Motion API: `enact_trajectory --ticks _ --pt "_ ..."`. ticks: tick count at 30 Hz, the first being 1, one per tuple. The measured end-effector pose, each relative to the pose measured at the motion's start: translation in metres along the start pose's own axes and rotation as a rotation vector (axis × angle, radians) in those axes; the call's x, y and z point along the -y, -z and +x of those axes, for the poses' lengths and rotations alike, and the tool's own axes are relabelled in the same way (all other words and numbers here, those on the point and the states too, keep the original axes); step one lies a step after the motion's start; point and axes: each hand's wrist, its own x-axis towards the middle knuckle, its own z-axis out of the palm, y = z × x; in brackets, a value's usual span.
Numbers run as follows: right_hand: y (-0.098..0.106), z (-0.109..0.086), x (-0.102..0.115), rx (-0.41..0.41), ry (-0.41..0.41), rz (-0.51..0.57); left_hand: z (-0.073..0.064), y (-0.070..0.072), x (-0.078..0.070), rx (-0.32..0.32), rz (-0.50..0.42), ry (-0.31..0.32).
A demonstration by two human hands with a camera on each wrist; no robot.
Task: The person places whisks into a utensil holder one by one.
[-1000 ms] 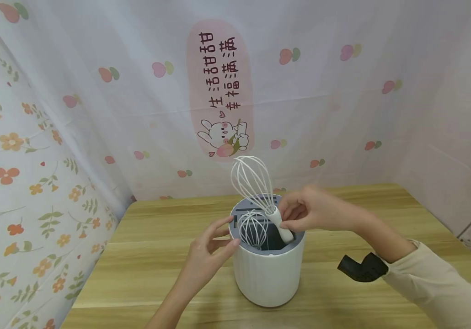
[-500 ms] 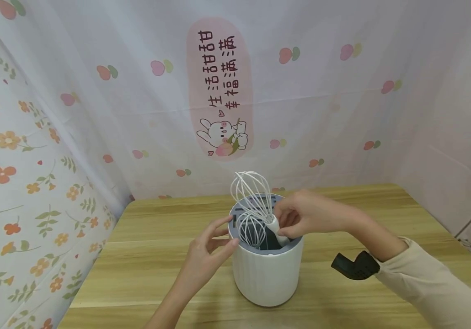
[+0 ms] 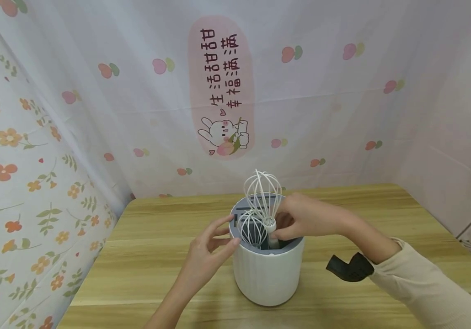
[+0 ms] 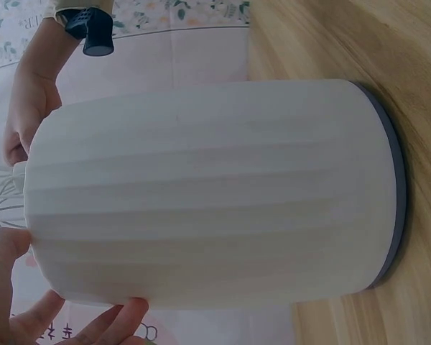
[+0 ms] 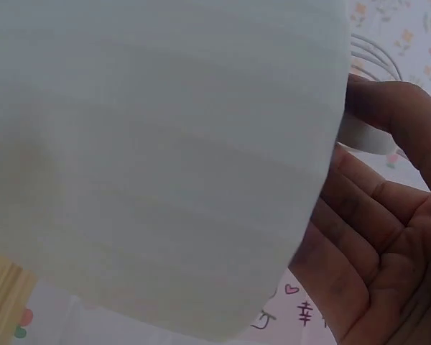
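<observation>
A white ribbed utensil holder (image 3: pixel 266 278) with a grey slotted top (image 3: pixel 243 204) stands upright on the table. My right hand (image 3: pixel 315 217) pinches the white handle of the larger whisk (image 3: pixel 262 192), whose lower end is down inside the holder's opening. Beside it, a smaller whisk (image 3: pixel 253 230) rests in the same opening, its wires showing above the rim. My left hand (image 3: pixel 208 251) touches the holder's left side and rim with fingers spread. In the left wrist view, the left thumb and fingers (image 4: pixel 133 316) lie against the ribbed wall. The holder hides the handle's lower part in the right wrist view.
The wooden table (image 3: pixel 157 256) extends around the holder. A printed cloth (image 3: pixel 153 132) hangs behind it, and a floral cloth (image 3: pixel 34 205) hangs at the left. A black wrist-worn piece (image 3: pixel 350 268) sits at the right sleeve.
The larger whisk has gone lower into the holder and turned from leaning left to nearly upright. My right hand moved slightly left and down with it. The left hand stays in place.
</observation>
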Motion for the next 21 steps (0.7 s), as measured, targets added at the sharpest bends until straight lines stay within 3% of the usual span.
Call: enact_trajectory --ticks 21 --pt "0.007 -0.019 0.000 -0.129 0.001 0.108 -0.002 -0.001 -0.001 -0.010 0.012 -0.008"
